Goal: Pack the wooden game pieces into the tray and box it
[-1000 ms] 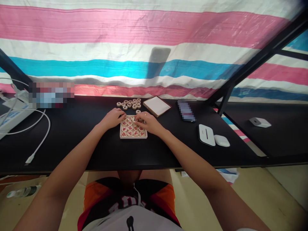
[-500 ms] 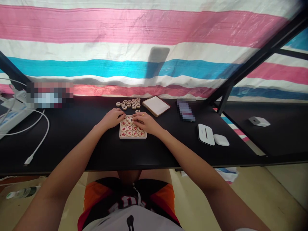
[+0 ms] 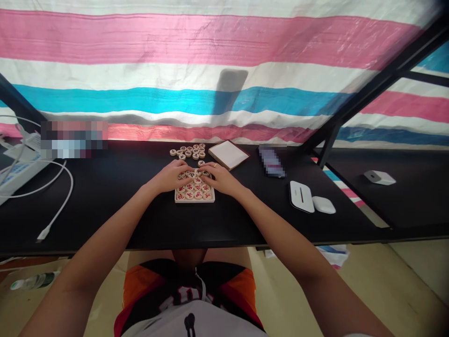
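Note:
A small pale box (image 3: 195, 201) holds rows of round Chinese chess pieces with red characters. My left hand (image 3: 171, 177) reaches over its far left part, thumb and fingers closed around a Chinese chess piece (image 3: 192, 174) with a black character. From the other side my right hand (image 3: 221, 179), with a ring on one finger, pinches at another Chinese chess piece (image 3: 197, 172) beside it. The fingers partly cover both pieces and the box's far row. Beyond the hands lie several loose black-marked pieces (image 3: 188, 152), with one single piece (image 3: 201, 163) nearer.
The box lid (image 3: 228, 154) lies behind my right hand on the black table (image 3: 154, 224). Further right are a phone (image 3: 271, 161), a white flat device (image 3: 301, 196) and a white rounded case (image 3: 324, 205). White cables (image 3: 52, 220) and a power strip (image 3: 21, 175) occupy the left.
My left hand has moved right, further over the box, and its fingertips now meet a black-marked piece. My right hand has shifted slightly right, still at the far row.

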The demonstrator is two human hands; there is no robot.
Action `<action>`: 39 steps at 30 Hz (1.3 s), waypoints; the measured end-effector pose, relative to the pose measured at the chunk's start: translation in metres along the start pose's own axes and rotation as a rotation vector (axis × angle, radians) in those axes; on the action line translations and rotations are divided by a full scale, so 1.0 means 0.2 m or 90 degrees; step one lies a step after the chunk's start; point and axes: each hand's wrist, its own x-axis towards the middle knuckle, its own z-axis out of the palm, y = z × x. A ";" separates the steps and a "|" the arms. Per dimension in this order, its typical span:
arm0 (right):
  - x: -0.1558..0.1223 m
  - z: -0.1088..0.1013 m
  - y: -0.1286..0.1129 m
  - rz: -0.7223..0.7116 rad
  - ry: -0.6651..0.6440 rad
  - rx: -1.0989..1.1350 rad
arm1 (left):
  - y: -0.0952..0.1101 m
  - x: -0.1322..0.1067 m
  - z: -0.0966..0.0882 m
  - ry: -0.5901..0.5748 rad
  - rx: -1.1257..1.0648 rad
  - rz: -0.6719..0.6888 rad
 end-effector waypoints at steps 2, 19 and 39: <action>0.00 0.00 0.01 0.003 -0.006 0.005 | 0.01 0.00 0.00 -0.016 -0.002 -0.009; 0.01 0.00 0.03 0.029 -0.015 0.034 | -0.01 0.03 0.02 0.005 0.001 -0.107; 0.00 0.02 0.13 0.073 0.071 -0.091 | -0.02 0.01 -0.03 0.017 0.011 -0.092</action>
